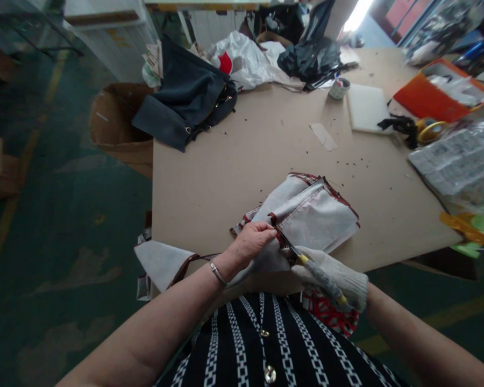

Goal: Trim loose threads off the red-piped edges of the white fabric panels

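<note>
"Head view, working left to right. Upper left: open carton beside the table, dark bag slumped across the corner. Reason?"

"Probably just pushed aside; the middle is left for handling. Lower left, a loose brown-edged piece drapes over the table's edge."

"Centre. Left hand?"

"Bare, thumb and forefinger pinching the brown edging of the white cloth stack. Bare fingertips likely feel a thin edge better."

"And the stack?"

"Just right of centre, near the table's front edge, fanned and overlapping. Close to the body, so presumably the arms needn't stretch."

"Right of that, the right hand."

"Gloved, closed about a slim tool; its tip points up-left, toward the pinch. Handle looks wrapped, with yellow bands, maybe for a surer hold. Exact finger placement: can't tell."

"Upper right?"

"Small cup, then orange box, both out beyond the elbows' sweep, I'd judge."
</note>
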A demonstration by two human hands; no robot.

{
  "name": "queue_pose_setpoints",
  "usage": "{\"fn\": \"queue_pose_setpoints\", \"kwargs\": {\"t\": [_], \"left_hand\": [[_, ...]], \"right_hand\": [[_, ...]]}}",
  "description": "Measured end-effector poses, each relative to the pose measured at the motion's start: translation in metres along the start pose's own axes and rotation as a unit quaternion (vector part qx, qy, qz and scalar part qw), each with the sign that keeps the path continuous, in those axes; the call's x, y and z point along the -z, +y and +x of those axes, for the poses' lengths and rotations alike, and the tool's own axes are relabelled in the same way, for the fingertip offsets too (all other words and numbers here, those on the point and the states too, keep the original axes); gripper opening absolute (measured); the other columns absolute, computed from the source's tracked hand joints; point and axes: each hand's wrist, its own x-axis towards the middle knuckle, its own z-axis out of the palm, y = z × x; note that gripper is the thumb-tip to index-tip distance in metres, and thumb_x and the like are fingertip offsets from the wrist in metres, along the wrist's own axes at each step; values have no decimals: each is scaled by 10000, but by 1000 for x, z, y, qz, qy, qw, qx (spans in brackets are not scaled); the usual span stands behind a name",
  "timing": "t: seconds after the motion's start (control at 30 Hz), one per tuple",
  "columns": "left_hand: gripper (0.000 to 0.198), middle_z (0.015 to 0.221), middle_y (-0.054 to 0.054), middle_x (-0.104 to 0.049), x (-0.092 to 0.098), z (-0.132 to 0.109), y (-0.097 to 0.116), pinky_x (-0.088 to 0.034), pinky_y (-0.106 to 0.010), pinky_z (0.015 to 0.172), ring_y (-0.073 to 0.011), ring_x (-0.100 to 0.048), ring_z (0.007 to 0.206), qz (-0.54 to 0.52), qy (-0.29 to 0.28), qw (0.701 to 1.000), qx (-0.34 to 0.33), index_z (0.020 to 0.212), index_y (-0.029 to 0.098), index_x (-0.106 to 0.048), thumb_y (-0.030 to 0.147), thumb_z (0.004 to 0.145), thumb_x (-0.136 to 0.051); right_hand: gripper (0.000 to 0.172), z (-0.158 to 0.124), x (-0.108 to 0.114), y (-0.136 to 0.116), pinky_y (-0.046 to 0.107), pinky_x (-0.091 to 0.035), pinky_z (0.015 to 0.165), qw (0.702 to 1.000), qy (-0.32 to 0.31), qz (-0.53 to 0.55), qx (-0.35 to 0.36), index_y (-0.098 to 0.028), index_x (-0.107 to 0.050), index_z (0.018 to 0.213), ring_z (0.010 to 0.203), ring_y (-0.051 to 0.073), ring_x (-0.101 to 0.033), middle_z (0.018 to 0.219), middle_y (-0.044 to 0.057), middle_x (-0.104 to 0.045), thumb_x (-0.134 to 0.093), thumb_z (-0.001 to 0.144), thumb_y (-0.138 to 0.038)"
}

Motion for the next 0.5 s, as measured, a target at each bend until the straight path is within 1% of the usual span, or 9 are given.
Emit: {"fn": "queue_pose_setpoints", "kwargs": {"t": [0.07,0.17,0.3,0.33,0.4,0.47,0.5], "left_hand": [[100,605,18,-606,0,0,-1,-354,-232,581,-96,-456,567,0,2,1000,-2,639,141,-675,231,672,-648],[97,596,23,-591,0,-1,-2,-340,-233,556,-96,-443,549,-5,8,1000,3,642,146,-671,232,673,-638],[101,575,28,-566,0,-2,-3,-318,-235,534,-90,-415,526,0,14,1000,6,633,146,-659,236,674,-639],[103,566,29,-560,1,-1,-4,-315,-236,530,-89,-409,520,3,13,1000,7,632,146,-656,237,677,-639],[103,562,27,-558,2,-1,-5,-314,-235,526,-89,-408,514,8,11,1000,7,634,147,-651,237,682,-641],[100,581,20,-577,4,-2,-4,-332,-233,536,-92,-429,525,10,5,1000,3,643,145,-648,229,696,-635],[100,592,15,-588,4,-5,-3,-345,-232,545,-94,-442,534,17,0,1000,-1,646,144,-648,222,705,-630]], "right_hand": [[385,4,-3,-5,449,-540,888,1000,5,-17,-9,-233,-660,1206,947,287,-660,1002,44,-712,-646,863,-409],[361,11,-9,-8,427,-533,857,999,23,-32,-23,-201,-660,1154,895,268,-654,970,48,-702,-649,851,-397],[376,16,-17,-6,364,-517,839,1000,22,5,-8,-174,-643,1129,915,244,-637,996,49,-695,-663,847,-421],[383,15,-19,-6,349,-518,823,999,23,22,-6,-171,-641,1129,895,234,-635,978,44,-692,-662,852,-435],[364,12,-23,-7,326,-526,775,998,40,47,-11,-172,-644,1098,818,210,-630,880,27,-681,-646,868,-455],[327,7,-24,-10,315,-530,736,997,60,44,-17,-179,-655,1069,760,197,-620,803,15,-665,-638,875,-442],[320,4,-23,-12,315,-532,737,997,71,33,-17,-184,-662,1076,760,196,-619,806,15,-667,-649,868,-426]]}}
